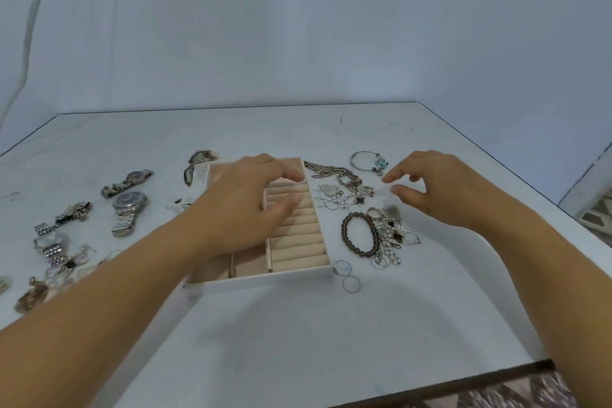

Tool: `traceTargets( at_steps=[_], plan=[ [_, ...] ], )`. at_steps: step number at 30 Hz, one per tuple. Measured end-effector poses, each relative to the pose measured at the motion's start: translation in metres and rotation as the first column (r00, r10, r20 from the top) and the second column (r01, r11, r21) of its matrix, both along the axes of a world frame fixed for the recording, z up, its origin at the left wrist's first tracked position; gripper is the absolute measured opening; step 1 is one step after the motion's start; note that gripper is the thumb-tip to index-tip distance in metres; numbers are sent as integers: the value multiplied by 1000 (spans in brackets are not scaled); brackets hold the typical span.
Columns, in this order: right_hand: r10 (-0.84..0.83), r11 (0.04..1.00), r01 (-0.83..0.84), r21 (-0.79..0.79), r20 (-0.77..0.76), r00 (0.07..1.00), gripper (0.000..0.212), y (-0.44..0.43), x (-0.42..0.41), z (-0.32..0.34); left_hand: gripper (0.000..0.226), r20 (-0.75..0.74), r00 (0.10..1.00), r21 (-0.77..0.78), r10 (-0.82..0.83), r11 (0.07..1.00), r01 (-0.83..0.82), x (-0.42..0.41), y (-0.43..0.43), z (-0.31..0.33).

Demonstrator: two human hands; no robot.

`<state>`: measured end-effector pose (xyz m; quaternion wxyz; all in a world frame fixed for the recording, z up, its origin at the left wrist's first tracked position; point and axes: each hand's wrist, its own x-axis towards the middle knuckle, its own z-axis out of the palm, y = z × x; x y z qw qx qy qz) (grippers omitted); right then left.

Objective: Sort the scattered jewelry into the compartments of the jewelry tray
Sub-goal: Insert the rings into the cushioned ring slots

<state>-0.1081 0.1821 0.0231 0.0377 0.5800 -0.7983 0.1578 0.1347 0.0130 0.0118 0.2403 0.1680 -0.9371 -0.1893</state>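
Observation:
A white jewelry tray (pixel 265 278) with beige lining and a column of ring rolls sits mid-table. My left hand (pixel 245 202) hovers over the tray with relaxed, slightly curled fingers and holds nothing. My right hand (pixel 440 189) hangs above the table right of the tray, fingers loosely bent, empty. Beneath and left of it lie a dark beaded bracelet (pixel 359 235), a pile of rings and earrings (pixel 390 235), a chain necklace (pixel 337 172) and a bangle with a blue stone (pixel 367 161). Two thin hoops (pixel 347 275) lie by the tray's near right corner.
Several watches (pixel 127 209) and more jewelry (pixel 59 255) are scattered on the white table (pixel 298 334) to the left. Another bracelet (pixel 198 162) lies behind the tray's far left corner. The table's front edge runs at lower right, with patterned floor beyond.

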Motion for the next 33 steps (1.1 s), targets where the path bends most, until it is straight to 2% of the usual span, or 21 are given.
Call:
traceTargets(
  at_steps=[10,20,29,33],
  plan=[
    [31,997,-27,-69,60,998,16,9,-14,-29,24,117,988,-32,-103,994,108,-74,29,-12],
    [42,998,-33,-56,172,984,18,10,-12,-37,15,211,971,-36,-111,992,122,-107,37,-17],
    [-30,998,39,-53,154,988,13,11,-14,-36,20,268,957,-174,-109,972,160,-114,39,-13],
    [-61,996,69,-50,139,988,13,11,-13,-36,22,345,934,-245,-97,951,189,-118,40,-5]
  ],
)
